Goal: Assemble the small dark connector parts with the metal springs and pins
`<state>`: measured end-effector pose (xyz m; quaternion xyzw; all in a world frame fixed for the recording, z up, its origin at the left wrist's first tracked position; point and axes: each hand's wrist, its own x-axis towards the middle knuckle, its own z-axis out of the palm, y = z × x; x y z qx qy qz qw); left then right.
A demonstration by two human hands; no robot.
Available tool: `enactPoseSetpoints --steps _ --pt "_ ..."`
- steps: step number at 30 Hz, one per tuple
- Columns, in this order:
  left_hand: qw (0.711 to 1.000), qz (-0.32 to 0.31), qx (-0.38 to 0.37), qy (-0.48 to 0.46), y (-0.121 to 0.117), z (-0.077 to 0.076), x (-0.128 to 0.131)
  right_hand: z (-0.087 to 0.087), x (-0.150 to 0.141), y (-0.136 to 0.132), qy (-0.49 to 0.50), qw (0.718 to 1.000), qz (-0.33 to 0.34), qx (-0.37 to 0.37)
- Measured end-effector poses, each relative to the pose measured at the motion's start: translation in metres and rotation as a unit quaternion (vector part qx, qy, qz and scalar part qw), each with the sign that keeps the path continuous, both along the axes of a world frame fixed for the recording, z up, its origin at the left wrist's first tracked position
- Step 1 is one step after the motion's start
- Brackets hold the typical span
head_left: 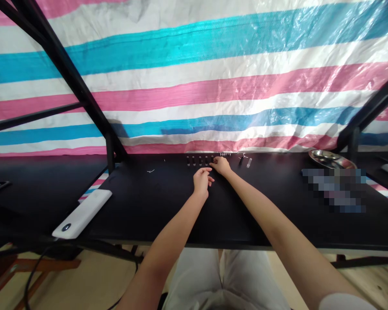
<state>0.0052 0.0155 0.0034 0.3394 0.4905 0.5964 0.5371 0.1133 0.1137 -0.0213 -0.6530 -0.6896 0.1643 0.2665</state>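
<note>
Near the back edge of the black table, small dark pieces with pale ends [194, 161] stand side by side in a row. At the right end of that row is my right hand [221, 165], its fingertips pinched together; whatever is between them is too small and hidden to name. Just in front of it, my left hand [201, 181] hovers with loosely curled fingers apart and nothing visible in them. Right of my right hand lie a small black piece [241, 161], a clear tube-like piece [249, 163] and a thin wire loop [242, 155]. Several tiny silvery pieces [225, 154] line up behind it.
A white power bank [82, 214] with a cable lies at the left edge of the black table [142, 202]. A bit of pale wire [151, 171] is at back left. A shiny metal tray [331, 159] sits at back right beside a blurred patch. Black frame bars [87, 99] flank a striped sheet.
</note>
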Motion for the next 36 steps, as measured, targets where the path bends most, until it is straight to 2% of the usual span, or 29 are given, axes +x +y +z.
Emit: enactPoseSetpoints --steps 19,25,30,36 --pt "1.000 0.000 0.001 0.014 0.000 0.000 0.000 -0.001 0.005 0.001 -0.011 1.000 0.003 -0.002" --pt "1.000 -0.001 0.006 0.017 -0.001 -0.001 0.000 0.003 0.012 0.000 -0.009 0.999 0.030 -0.016" --pt "1.000 -0.004 0.004 0.017 0.000 -0.001 0.000 0.008 0.026 -0.013 -0.007 0.999 0.038 -0.024" --pt "0.999 -0.001 0.008 0.033 0.000 0.000 0.000 0.004 0.055 -0.040 -0.030 0.998 0.040 0.039"
